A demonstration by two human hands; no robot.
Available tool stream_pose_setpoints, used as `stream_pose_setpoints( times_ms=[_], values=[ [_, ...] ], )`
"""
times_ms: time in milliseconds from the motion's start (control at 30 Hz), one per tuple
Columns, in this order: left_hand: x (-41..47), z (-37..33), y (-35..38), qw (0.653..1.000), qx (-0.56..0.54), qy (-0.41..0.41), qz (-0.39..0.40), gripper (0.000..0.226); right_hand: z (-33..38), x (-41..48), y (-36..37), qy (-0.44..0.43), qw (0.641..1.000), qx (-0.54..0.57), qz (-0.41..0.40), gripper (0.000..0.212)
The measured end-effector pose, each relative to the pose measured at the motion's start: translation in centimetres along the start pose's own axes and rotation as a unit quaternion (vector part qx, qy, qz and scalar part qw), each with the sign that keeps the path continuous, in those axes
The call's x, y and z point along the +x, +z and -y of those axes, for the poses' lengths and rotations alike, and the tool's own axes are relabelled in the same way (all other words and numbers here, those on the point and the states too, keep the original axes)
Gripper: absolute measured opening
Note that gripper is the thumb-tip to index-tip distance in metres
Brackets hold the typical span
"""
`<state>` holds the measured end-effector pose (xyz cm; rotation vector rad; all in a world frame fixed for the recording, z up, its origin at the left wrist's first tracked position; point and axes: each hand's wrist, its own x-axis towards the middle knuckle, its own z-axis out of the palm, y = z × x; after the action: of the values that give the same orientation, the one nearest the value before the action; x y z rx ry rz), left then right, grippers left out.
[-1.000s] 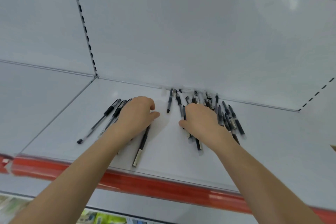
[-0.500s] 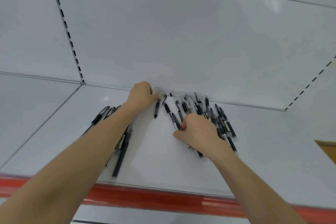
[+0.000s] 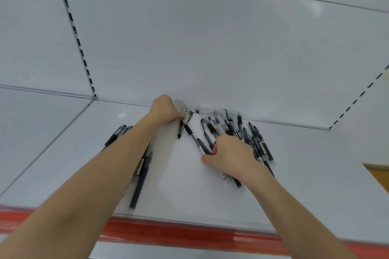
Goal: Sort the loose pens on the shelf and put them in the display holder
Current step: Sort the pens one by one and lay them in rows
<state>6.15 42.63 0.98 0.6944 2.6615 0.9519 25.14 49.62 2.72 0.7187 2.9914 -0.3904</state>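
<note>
Several black pens lie loose on a white shelf (image 3: 185,191). The main heap of pens (image 3: 250,136) is spread at the back right. A smaller group of pens (image 3: 141,170) lies under and beside my left forearm. My left hand (image 3: 165,109) reaches to the back wall and pinches the top end of a short black pen (image 3: 180,127). My right hand (image 3: 228,154) rests on the heap, fingers curled round the lower end of a long black pen (image 3: 195,139). No display holder is visible.
The shelf has a red front strip (image 3: 189,232) along its near edge. A white back panel (image 3: 210,48) rises behind, with slotted uprights (image 3: 75,33) at left and right. A yellow-brown corner (image 3: 379,174) shows at the far right.
My left hand moved from the left pen group to the back of the shelf and took hold of a pen's end. My right hand slid nearer and curled onto a long pen.
</note>
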Motion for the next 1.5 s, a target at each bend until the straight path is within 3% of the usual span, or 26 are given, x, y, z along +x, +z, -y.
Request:
stream_pose_setpoints(
  times_ms=[167, 333, 400, 500, 600, 700, 933, 1300, 1500],
  values=[
    [0.0, 0.0, -0.4, 0.996, -0.070, -0.052, 0.008, 0.028, -0.6, -0.3, 0.0, -0.006, 1.000, 0.017, 0.006, 0.042],
    [-1.8, -0.5, -1.4, 0.966, -0.257, -0.036, 0.017, 0.012, -2.4, -0.9, -0.6, -0.014, 0.987, 0.152, -0.056, 0.030],
    [-3.4, -1.3, -2.2, 0.931, -0.362, -0.015, 0.043, 0.008, -2.5, -1.6, -1.4, -0.020, 0.968, 0.231, -0.096, 0.023],
    [-6.4, -2.6, -3.3, 0.845, -0.525, -0.002, 0.104, 0.011, -1.9, -3.1, -2.6, -0.041, 0.925, 0.358, -0.122, 0.019],
    [-9.5, -3.6, -3.9, 0.771, -0.618, 0.013, 0.153, 0.017, -1.3, -4.8, -3.4, -0.080, 0.903, 0.397, -0.141, 0.015],
    [-11.9, -4.3, -4.2, 0.739, -0.648, 0.049, 0.180, 0.037, -0.7, -6.3, -3.5, -0.122, 0.894, 0.407, -0.140, 0.019],
    [-13.8, -4.8, -3.8, 0.733, -0.664, 0.068, 0.131, 0.019, 0.5, -8.0, -3.2, -0.147, 0.884, 0.428, -0.121, 0.018],
    [-14.4, -4.8, -3.3, 0.735, -0.668, 0.072, 0.096, 0.014, 0.5, -8.3, -2.8, -0.129, 0.880, 0.443, -0.117, 0.019],
    [-14.9, -4.9, -2.6, 0.764, -0.633, 0.099, 0.079, 0.022, 0.6, -8.3, -3.0, -0.104, 0.868, 0.470, -0.120, 0.020]
  ],
)
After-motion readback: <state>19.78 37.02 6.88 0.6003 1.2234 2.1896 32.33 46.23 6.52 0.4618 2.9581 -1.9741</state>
